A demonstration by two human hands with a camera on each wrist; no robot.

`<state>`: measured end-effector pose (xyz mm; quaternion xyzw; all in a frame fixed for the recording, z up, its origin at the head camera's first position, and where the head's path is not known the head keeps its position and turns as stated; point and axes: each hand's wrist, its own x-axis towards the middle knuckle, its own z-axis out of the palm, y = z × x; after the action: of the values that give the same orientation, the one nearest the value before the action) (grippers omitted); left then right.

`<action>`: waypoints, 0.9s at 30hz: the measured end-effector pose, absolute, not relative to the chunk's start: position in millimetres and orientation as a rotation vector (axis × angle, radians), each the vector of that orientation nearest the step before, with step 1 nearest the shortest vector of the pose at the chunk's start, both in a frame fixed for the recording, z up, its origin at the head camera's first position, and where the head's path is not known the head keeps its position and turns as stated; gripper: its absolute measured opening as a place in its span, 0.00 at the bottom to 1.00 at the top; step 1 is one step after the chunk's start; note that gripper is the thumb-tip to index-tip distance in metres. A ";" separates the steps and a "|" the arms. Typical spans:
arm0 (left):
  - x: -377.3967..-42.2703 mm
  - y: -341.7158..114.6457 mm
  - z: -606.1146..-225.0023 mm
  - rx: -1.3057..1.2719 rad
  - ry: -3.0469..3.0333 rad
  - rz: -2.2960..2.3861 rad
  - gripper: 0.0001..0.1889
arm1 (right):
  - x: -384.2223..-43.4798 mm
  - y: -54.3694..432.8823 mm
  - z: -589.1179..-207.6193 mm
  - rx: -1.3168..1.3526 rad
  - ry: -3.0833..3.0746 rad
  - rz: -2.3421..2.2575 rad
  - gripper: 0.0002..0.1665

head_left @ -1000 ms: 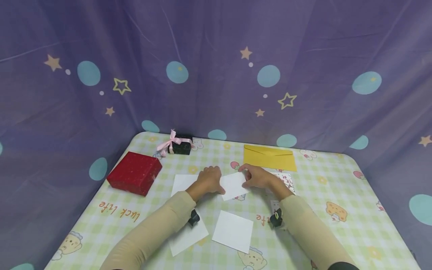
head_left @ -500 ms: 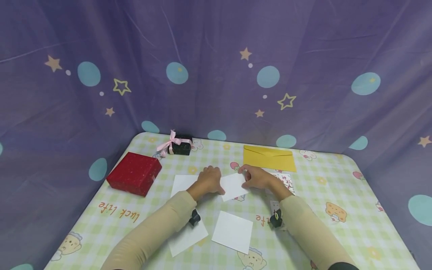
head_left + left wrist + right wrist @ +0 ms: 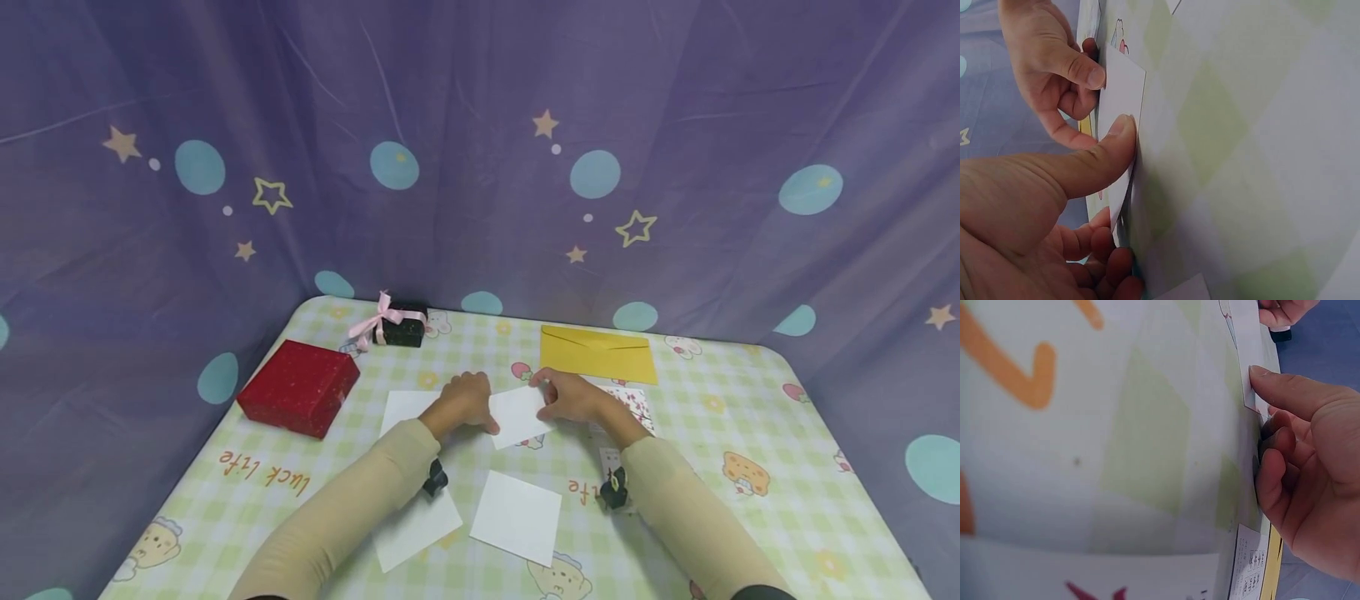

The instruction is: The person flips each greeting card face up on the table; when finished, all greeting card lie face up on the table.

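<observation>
A small white paper card [image 3: 517, 414] lies between my two hands, just above the checked tablecloth. My left hand [image 3: 467, 400] pinches its left side; in the left wrist view the thumb [image 3: 1113, 147] lies across the face of the card [image 3: 1121, 87] and the other fingers curl at its far edge. On the right side, my right hand [image 3: 573, 396] grips the card with the thumb [image 3: 1272, 384] on top and its fingers bent beneath. The left forearm partly covers other white sheets [image 3: 405, 406].
A square white card [image 3: 517, 517] and a white sheet [image 3: 418, 529] lie nearer the front. Red box [image 3: 300, 385] and black box with pink ribbon [image 3: 401, 327] stand at left. A yellow envelope [image 3: 597, 354] lies behind the right hand, near a flower-printed card [image 3: 633, 406].
Both hands and the card stay in nearly the same place. Only a slight downward shift of the whole head view shows.
</observation>
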<state>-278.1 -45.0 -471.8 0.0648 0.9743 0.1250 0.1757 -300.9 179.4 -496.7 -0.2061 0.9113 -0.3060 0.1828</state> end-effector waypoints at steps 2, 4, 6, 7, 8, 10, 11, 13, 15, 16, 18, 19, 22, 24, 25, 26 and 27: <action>-278.2 -45.1 -472.8 0.192 2.766 0.357 0.36 | -300.7 179.6 -496.4 -0.586 2.577 -0.857 0.33; -277.7 -45.3 -474.0 0.201 2.775 0.363 0.36 | -300.3 179.7 -496.4 -0.588 2.581 -0.850 0.35; -277.1 -45.9 -475.0 0.212 2.779 0.383 0.36 | -299.8 179.6 -495.9 -0.594 2.584 -0.842 0.35; -276.6 -46.3 -475.5 0.222 2.782 0.396 0.36 | -299.5 179.6 -495.7 -0.596 2.584 -0.839 0.36; -276.2 -46.7 -476.2 0.231 2.787 0.412 0.36 | -299.2 179.5 -495.0 -0.595 2.585 -0.837 0.36; -275.2 -47.8 -476.3 0.251 2.792 0.450 0.36 | -298.9 180.0 -494.4 -0.598 2.588 -0.839 0.37; -274.8 -48.4 -476.4 0.260 2.795 0.469 0.36 | -298.5 180.1 -494.0 -0.595 2.589 -0.842 0.37; -273.9 -49.7 -476.2 0.272 2.804 0.515 0.35 | -298.3 181.3 -494.3 -0.597 2.593 -0.859 0.37; -272.8 -51.1 -475.3 0.284 2.817 0.559 0.33 | -297.5 182.9 -494.5 -0.585 2.607 -0.888 0.36; -272.5 -51.8 -474.8 0.293 2.827 0.581 0.31 | -297.1 183.6 -495.0 -0.575 2.618 -0.904 0.34; -271.5 -53.1 -473.8 0.326 2.860 0.613 0.29 | -296.4 185.9 -496.4 -0.560 2.648 -0.949 0.31; -270.9 -53.6 -472.8 0.351 2.879 0.629 0.27 | -296.4 187.5 -497.8 -0.553 2.668 -0.972 0.28; -269.3 -54.5 -468.8 0.434 2.940 0.677 0.24 | -294.7 191.8 -498.8 -0.525 2.705 -1.062 0.20; -268.0 -54.8 -465.8 0.488 2.981 0.719 0.22 | -293.3 195.4 -499.0 -0.498 2.697 -1.129 0.15; -267.5 -54.9 -464.4 0.509 2.998 0.737 0.21 | -292.3 197.2 -498.1 -0.482 2.674 -1.168 0.11; -267.1 -55.1 -463.1 0.533 3.013 0.760 0.19 | -291.1 198.8 -496.7 -0.461 2.637 -1.216 0.09; -266.8 -55.1 -462.1 0.555 3.029 0.783 0.18 | -290.4 200.7 -496.2 -0.441 2.590 -1.266 0.10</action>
<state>-266.8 -55.1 -462.1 0.1746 0.9532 0.2463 -0.0176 -290.4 200.7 -496.2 -0.1502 0.8825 -0.4314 0.1121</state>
